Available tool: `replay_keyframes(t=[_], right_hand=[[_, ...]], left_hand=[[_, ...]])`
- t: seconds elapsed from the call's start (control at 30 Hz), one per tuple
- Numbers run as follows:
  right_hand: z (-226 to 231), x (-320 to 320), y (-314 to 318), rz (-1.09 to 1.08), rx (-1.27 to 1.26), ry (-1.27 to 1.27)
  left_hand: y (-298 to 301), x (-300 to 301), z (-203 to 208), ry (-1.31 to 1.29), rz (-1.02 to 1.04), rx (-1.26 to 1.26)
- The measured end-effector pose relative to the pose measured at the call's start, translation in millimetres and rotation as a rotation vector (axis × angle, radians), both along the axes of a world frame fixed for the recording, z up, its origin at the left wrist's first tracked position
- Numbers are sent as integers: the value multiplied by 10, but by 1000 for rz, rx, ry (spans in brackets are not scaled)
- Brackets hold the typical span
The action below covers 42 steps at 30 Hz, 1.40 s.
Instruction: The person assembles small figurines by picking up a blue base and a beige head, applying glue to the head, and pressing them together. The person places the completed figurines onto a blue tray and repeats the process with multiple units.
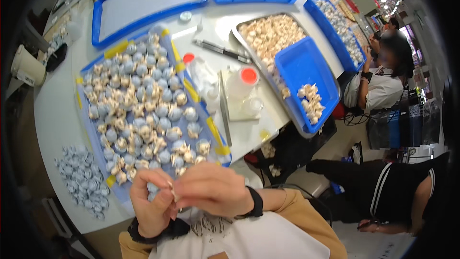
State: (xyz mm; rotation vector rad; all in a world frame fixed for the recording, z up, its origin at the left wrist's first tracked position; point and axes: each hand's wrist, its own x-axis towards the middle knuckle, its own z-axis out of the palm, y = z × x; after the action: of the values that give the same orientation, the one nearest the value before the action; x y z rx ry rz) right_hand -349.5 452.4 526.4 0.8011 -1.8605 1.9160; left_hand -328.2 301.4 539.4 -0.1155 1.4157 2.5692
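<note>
My left hand (152, 204) and my right hand (213, 189) meet over the near edge of a blue tray (225, 156) edged with yellow tape. Both are closed, with fingertips pinched together on a small cream-coloured piece (174, 194), mostly hidden by the fingers. A grey-blue rounded piece (152, 189) shows between my left thumb and fingers; whether it is held or lies behind them I cannot tell. Many small figures with cream parts and grey-blue rounded parts (165, 110) fill the tray. Loose grey-blue shell-like pieces (84, 177) lie heaped on the table left of it.
Right of the tray are a red-capped bottle (242, 84), black pens (223, 51) and a metal ruler (225, 115). Farther right, a metal tray (247, 25) of cream pieces carries a small blue bin (299, 62). Blue trays (98, 24) stand behind. Other people (383, 88) sit at right.
</note>
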Motion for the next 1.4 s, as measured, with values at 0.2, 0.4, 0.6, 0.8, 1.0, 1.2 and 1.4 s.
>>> replay_keyframes(t=[0.2,0.4,0.6,0.8,1.0,1.2,1.4], right_hand=[[57,-94,-25,-20,140,242],[238,-39,-46,-5,237,45],[227,31,76,93,271,-94],[595,-80,740,-304,565,46],[645,-531,1332,-387,1025,-70],[467,-693,1307,-307,1170,-38],[395,-714,1322,-314,1182,-62]], left_hand=[[-61,19,-3,-43,-144,-141],[-55,11,104,-28,-56,-54],[-44,30,103,64,-84,-119],[-183,23,6,-69,-38,-44],[-199,-21,82,-137,-308,-7],[-266,-4,12,-69,-321,-174],[-261,-21,68,-106,-269,-101]])
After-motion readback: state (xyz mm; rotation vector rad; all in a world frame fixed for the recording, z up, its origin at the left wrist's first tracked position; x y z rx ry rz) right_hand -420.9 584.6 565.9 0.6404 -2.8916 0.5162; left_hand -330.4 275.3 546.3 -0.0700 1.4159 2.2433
